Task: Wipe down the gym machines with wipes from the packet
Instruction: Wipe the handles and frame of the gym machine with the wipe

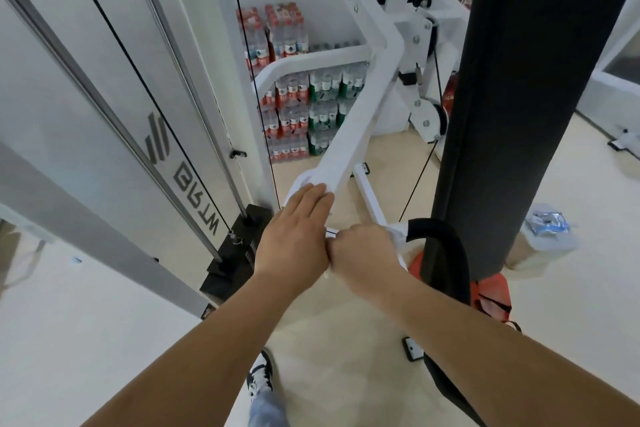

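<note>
A white machine arm (360,107) slants down from the upper middle to my hands at the centre. My left hand (294,236) lies flat on its lower end, pressing a white wipe (299,184) against the metal. My right hand (363,258) is closed around the bar beside it, with a bit of white wipe (396,236) showing at its far side, next to the black foam handle (446,246). The wipes packet (547,222), blue and clear, lies on a box on the floor at the right.
A tall black back pad (519,107) stands close on the right. The white weight-stack tower (114,121) with black cables and weight plates (239,253) fills the left. Shrink-wrapped bottle packs (298,104) are stacked behind. An orange bag (491,298) lies on the beige floor.
</note>
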`<state>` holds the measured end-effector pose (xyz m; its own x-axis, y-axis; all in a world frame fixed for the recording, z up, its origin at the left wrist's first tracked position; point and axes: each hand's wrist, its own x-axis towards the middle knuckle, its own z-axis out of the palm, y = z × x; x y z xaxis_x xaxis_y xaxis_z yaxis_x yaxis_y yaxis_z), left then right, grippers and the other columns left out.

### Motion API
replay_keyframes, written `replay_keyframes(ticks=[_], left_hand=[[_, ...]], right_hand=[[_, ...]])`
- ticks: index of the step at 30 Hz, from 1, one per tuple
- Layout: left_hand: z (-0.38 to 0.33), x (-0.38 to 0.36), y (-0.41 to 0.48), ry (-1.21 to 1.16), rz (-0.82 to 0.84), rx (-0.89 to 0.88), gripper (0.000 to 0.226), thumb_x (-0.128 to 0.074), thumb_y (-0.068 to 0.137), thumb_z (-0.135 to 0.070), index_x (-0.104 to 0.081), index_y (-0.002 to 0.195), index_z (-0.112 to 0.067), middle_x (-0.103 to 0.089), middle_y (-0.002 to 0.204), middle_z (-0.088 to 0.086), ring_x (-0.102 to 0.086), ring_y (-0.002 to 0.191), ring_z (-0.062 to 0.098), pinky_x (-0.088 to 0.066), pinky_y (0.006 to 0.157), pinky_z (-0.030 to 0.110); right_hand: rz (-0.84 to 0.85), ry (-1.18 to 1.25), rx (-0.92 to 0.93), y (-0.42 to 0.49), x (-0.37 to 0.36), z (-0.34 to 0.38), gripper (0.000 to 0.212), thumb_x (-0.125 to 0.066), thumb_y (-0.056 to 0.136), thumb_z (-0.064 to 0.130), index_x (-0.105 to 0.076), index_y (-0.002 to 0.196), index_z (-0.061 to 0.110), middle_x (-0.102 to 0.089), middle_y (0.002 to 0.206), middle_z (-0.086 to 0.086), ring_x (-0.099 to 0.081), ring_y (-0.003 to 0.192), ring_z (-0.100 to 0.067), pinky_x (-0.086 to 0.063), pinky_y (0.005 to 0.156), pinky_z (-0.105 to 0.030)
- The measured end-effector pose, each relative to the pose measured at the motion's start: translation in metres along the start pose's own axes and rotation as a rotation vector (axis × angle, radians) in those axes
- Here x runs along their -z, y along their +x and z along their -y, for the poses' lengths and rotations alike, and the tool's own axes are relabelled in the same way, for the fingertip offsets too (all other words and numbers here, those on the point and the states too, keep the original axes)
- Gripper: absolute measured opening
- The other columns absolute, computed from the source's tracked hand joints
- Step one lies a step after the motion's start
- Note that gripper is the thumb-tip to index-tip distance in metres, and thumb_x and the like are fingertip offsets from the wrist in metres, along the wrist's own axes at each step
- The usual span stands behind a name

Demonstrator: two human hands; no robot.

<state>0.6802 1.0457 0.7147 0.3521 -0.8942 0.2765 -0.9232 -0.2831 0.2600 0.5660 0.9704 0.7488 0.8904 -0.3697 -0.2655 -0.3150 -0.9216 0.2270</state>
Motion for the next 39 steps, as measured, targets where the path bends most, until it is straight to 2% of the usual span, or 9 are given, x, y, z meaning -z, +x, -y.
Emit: replay_keyframes(ticks=[3, 7, 15, 19, 23, 26, 31, 35, 39], left_hand=[[0.001, 0.001, -0.002, -0.017, -0.002, 0.011, 0.057, -0.065, 0.091, -0.011, -0.052, 0.146, -0.014, -0.047, 0.156, 0.001, -0.035, 0.149, 0.019, -0.033, 0.119, 0.032], [0.003, 0.004, -0.003, -0.033, 0.004, 0.017, 0.057, -0.064, 0.094, -0.013, -0.05, 0.149, -0.015, -0.043, 0.159, -0.001, -0.033, 0.151, 0.018, -0.022, 0.12, 0.027], [-0.001, 0.004, -0.003, 0.006, 0.027, 0.025, 0.058, -0.054, 0.101, -0.016, -0.037, 0.157, -0.018, -0.03, 0.166, -0.003, -0.022, 0.155, 0.016, -0.01, 0.121, 0.026], [-0.003, -0.001, -0.001, 0.039, 0.022, 0.02, 0.059, -0.061, 0.094, -0.01, -0.043, 0.151, -0.017, -0.039, 0.16, 0.0, -0.03, 0.151, 0.019, -0.03, 0.12, 0.034], [-0.001, -0.001, -0.001, 0.007, -0.036, 0.004, 0.058, -0.071, 0.087, -0.007, -0.055, 0.143, -0.013, -0.051, 0.152, 0.002, -0.043, 0.145, 0.021, -0.048, 0.107, 0.037], [0.001, 0.001, -0.002, -0.006, -0.061, 0.0, 0.056, -0.071, 0.089, -0.01, -0.057, 0.143, -0.013, -0.052, 0.152, 0.0, -0.044, 0.144, 0.019, -0.051, 0.102, 0.035], [0.0, 0.0, -0.002, 0.082, -0.008, -0.026, 0.057, -0.064, 0.095, -0.014, -0.047, 0.149, -0.016, -0.043, 0.159, 0.002, -0.035, 0.15, 0.021, -0.031, 0.123, 0.04], [-0.004, 0.003, -0.002, 0.276, 0.108, -0.127, 0.066, -0.057, 0.098, -0.017, -0.032, 0.158, -0.023, -0.016, 0.171, 0.003, -0.004, 0.159, 0.023, 0.001, 0.127, 0.043], [-0.006, 0.005, 0.002, 0.368, 0.231, -0.222, 0.047, -0.047, 0.102, -0.022, -0.048, 0.149, -0.03, -0.006, 0.173, 0.001, 0.011, 0.159, 0.023, 0.008, 0.127, 0.044]], right_hand=[[0.05, 0.065, 0.052, 0.004, -0.003, -0.01, 0.01, -0.045, 0.096, 0.014, -0.048, 0.088, 0.019, -0.053, 0.072, 0.0, -0.066, 0.078, -0.031, -0.057, 0.073, -0.042], [0.045, -0.051, -0.013, -0.001, -0.012, -0.043, 0.014, -0.053, 0.095, 0.013, -0.054, 0.107, 0.02, -0.041, 0.069, 0.004, -0.045, 0.059, -0.02, -0.047, 0.062, -0.035], [0.04, 0.198, -0.426, -0.017, -0.027, -0.091, 0.019, -0.062, 0.088, 0.023, -0.065, 0.107, 0.022, -0.053, 0.08, 0.004, -0.058, 0.077, -0.018, -0.044, 0.067, -0.032], [0.053, 0.094, -0.409, 0.003, -0.029, -0.06, 0.014, -0.057, 0.093, 0.019, -0.064, 0.104, 0.021, -0.045, 0.076, 0.002, -0.053, 0.085, -0.024, -0.043, 0.08, -0.038], [-0.071, -0.035, -0.173, 0.009, -0.038, -0.014, 0.014, -0.062, 0.084, 0.013, -0.058, 0.078, 0.025, -0.042, 0.063, 0.006, -0.043, 0.063, -0.023, -0.041, 0.074, -0.036], [-0.07, -0.033, -0.088, 0.003, -0.031, -0.027, 0.014, -0.061, 0.09, 0.014, -0.052, 0.091, 0.024, -0.036, 0.067, 0.005, -0.043, 0.069, -0.025, -0.039, 0.072, -0.036], [-0.061, 0.361, -0.516, -0.033, -0.041, -0.105, 0.004, -0.057, 0.091, 0.021, -0.054, 0.093, 0.022, -0.055, 0.079, 0.004, -0.061, 0.076, -0.017, -0.055, 0.07, -0.036], [-0.211, 0.787, -0.763, -0.049, -0.063, -0.1, 0.009, -0.062, 0.09, 0.023, -0.056, 0.082, 0.022, -0.063, 0.078, -0.001, -0.061, 0.068, -0.019, -0.057, 0.062, -0.034], [-0.315, 1.093, -0.885, -0.06, -0.081, -0.088, 0.014, -0.066, 0.094, 0.032, -0.059, 0.093, 0.019, -0.067, 0.087, -0.006, -0.063, 0.068, -0.017, -0.052, 0.056, -0.029]])
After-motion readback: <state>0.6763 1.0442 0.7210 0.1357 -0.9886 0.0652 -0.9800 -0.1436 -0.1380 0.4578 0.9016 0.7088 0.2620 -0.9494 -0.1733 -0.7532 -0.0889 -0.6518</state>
